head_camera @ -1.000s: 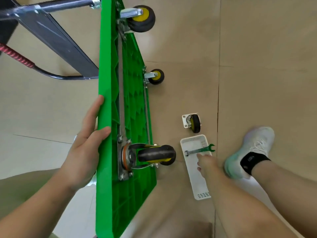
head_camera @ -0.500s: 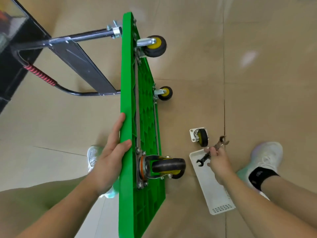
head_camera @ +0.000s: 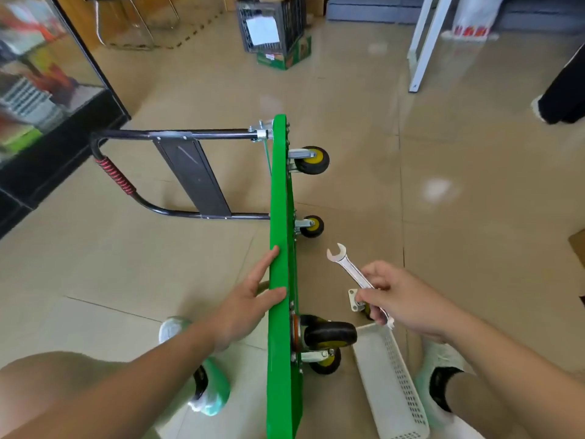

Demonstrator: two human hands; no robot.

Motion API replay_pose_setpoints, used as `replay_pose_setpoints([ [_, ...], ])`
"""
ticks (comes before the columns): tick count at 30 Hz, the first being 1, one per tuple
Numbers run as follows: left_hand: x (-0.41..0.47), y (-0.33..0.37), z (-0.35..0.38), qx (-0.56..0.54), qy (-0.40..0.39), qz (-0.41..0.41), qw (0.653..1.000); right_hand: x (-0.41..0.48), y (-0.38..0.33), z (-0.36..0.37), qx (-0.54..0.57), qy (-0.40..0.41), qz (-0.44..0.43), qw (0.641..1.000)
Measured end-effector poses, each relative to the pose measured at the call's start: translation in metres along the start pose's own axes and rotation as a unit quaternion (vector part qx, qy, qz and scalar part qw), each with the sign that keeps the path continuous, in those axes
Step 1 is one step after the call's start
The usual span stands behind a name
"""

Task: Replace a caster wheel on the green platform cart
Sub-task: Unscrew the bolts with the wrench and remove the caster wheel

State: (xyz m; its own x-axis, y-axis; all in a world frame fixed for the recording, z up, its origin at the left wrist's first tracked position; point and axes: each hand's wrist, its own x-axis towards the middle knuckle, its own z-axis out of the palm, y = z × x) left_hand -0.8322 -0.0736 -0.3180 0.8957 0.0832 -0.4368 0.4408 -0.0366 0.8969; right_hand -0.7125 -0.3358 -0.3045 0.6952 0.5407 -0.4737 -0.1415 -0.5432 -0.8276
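While the left hand (head_camera: 250,307) steadies the green platform cart (head_camera: 280,217) on its edge with straight fingers, the right hand (head_camera: 402,299) grips a wrench (head_camera: 346,264) above the loose caster (head_camera: 353,299) on the floor (head_camera: 474,248), so unbolting seemingly hasn't begun.

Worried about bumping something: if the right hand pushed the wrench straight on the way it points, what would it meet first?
Probably the small yellow-hubbed caster on the green cart; the right hand aims the wrench toward it, though depth is unclear.
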Motion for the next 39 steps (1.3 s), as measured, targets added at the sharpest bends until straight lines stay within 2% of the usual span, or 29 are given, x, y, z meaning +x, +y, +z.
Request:
replay_pose_setpoints([
  [5,0.001,-0.005,0.004,0.011,0.008,0.014,1.0,0.025,-0.007,-0.005,-0.078,0.061,0.012,0.995],
  [11,0.0,-0.01,0.011,0.001,0.024,0.027,0.999,0.031,-0.024,-0.022,-0.076,0.047,-0.023,0.996],
  [17,0.002,-0.01,0.012,-0.012,0.024,0.029,0.999,0.031,-0.025,-0.035,0.007,0.098,-0.105,0.99],
  [20,0.004,-0.011,0.013,-0.015,0.029,0.024,0.999,0.034,-0.026,-0.037,0.079,0.092,-0.152,0.981],
  [26,0.005,-0.013,0.014,-0.016,0.039,0.02,0.999,0.052,-0.024,-0.015,0.244,0.1,-0.123,0.957],
  [29,0.005,-0.012,0.015,-0.011,0.043,0.018,0.999,0.06,-0.026,0.001,0.321,0.062,-0.094,0.941],
  [34,0.003,-0.013,0.014,-0.01,0.041,0.018,0.999,0.067,-0.039,0.022,0.378,0.002,-0.042,0.925],
  [39,0.002,-0.014,0.015,0.004,0.034,0.025,0.999,0.08,-0.052,0.033,0.359,-0.067,-0.033,0.93],
])
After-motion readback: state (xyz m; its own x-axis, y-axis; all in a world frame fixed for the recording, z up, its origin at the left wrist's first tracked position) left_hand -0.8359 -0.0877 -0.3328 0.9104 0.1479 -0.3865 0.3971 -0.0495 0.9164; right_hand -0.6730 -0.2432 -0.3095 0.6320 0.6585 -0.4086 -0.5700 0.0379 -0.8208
